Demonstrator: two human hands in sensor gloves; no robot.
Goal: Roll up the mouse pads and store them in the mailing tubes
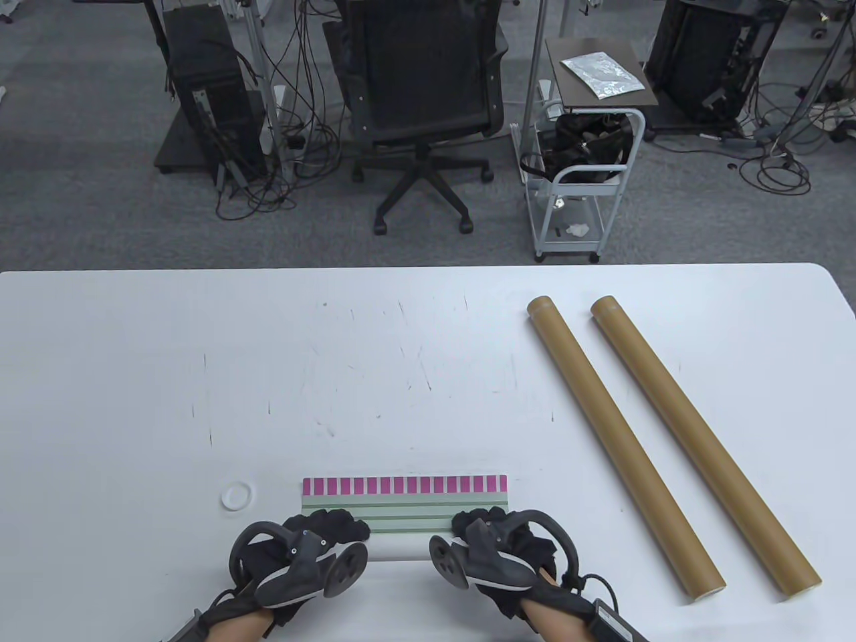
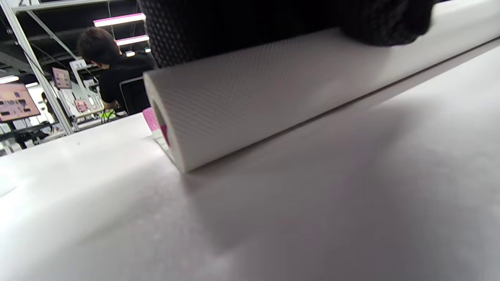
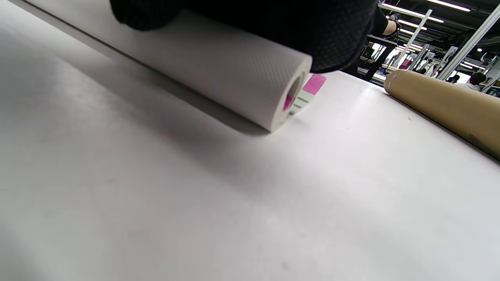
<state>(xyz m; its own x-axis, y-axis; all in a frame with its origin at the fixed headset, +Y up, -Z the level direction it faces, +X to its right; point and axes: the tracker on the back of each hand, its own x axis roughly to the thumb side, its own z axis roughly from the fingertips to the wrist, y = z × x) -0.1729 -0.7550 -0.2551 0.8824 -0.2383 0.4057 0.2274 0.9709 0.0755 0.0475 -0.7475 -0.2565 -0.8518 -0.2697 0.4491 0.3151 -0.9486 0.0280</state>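
Both your hands press down on a half-rolled mouse pad at the near edge of the white table. The left hand rests on the roll's left end, the right hand on its right end, gloved fingers curved over the white underside; neither hand closes fully around it, and how tightly the fingers bear on it cannot be told. The roll's long axis runs left to right across you, parallel to the table's front edge, and the part not yet rolled, green stripes ending in a row of pink blocks, lies flat just beyond your fingertips, away from you. The wrist views show the roll as an open coil, hollow at both ends, with the pink edge peeking past it. That sets the direction: the remaining rolling appears to go straight away from you, both hands moving evenly so the ends stay square. Two brown mailing tubes lie well off to your right, side by side and apart, slanting from far-left to near-right; the inner tube sits closer to the roll than the outer tube, and your right hand is the nearer one to both. Their near ends look open in the table view. A small white ring-like cap rests just left of the pad. By this evidence, the first pad is roughly two-thirds rolled and nothing is stored yet.
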